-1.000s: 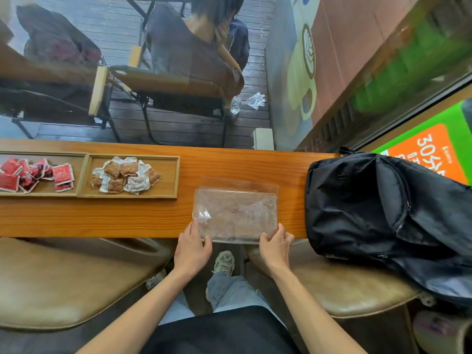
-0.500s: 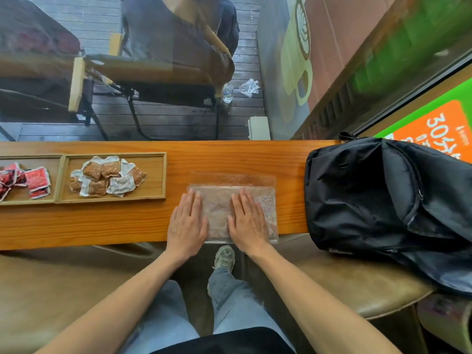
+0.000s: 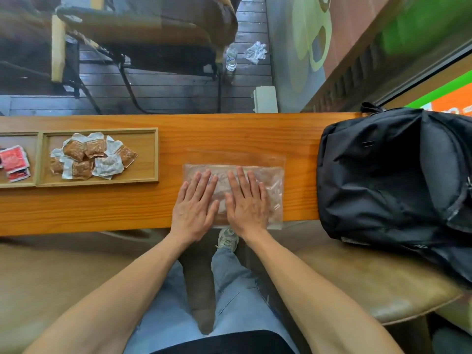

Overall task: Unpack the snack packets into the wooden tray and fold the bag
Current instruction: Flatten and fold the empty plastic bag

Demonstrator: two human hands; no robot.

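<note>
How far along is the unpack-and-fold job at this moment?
Done: brown packets lie in the tray, red packets in the compartment beside it, and the bag looks empty. In hand: left hand and right hand press flat on the bag, which appears folded over once. Left: any further folds.

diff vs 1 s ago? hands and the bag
Both hands let go of the clear bag's near edge and moved forward onto it: left hand and right hand now press flat on the folded bag. Brown snack packets in the wooden tray and the black backpack stayed put.
</note>
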